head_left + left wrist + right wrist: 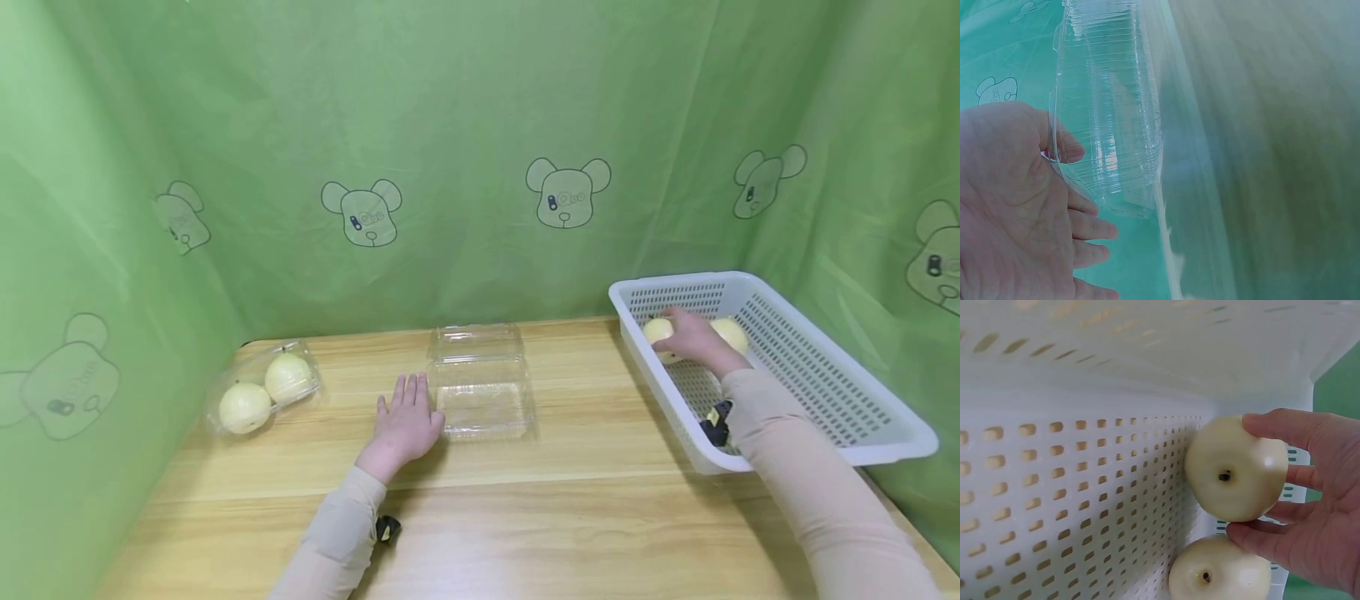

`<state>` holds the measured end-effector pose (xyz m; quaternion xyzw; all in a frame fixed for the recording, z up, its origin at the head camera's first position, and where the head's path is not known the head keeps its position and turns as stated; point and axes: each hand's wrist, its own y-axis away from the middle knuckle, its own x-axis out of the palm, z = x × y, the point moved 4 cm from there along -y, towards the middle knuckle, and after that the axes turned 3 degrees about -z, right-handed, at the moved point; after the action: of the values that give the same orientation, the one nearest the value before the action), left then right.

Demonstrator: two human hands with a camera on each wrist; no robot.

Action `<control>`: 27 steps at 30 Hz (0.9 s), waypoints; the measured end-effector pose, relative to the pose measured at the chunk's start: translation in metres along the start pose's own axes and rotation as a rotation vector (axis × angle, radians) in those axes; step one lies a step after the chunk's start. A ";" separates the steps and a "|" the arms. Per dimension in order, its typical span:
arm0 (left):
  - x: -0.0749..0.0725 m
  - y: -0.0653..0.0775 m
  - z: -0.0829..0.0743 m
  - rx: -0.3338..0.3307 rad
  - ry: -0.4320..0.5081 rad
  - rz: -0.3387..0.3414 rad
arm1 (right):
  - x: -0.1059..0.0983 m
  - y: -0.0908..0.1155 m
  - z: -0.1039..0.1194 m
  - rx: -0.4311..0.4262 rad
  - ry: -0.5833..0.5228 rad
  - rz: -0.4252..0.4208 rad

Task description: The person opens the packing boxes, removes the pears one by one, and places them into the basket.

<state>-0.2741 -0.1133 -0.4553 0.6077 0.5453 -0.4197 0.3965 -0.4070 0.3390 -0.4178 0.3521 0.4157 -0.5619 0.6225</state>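
In the basket at the right, my right hand (pixel 693 337) grips a pale yellow pear (pixel 1235 469), with thumb and fingers around its sides. A second pear (pixel 1216 569) lies close beside it, under the fingers. My left hand (pixel 405 425) lies with its fingers straight at the left side of an open clear plastic clamshell box (pixel 483 404). Its thumb touches the box's edge in the left wrist view, where the box (pixel 1107 119) shows its ribbed wall. The box's lid (pixel 476 342) is folded back toward the curtain.
The white perforated basket (pixel 877 450) stands tilted across the table's right side. At the far left, another clear box (pixel 258 367) holds two pears. A green curtain (pixel 465 100) with bear-head prints surrounds the wooden table (pixel 570 500) on three sides.
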 end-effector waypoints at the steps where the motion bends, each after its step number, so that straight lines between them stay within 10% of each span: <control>1: 0.000 0.000 0.000 0.000 -0.001 -0.001 | -0.001 0.000 0.000 -0.001 -0.001 -0.002; 27: 0.001 -0.001 0.001 -0.003 -0.009 -0.003 | -0.019 0.003 -0.004 0.044 -0.061 -0.009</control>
<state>-0.2750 -0.1139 -0.4561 0.6045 0.5449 -0.4221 0.3993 -0.4045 0.3505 -0.4017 0.3466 0.3858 -0.5841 0.6244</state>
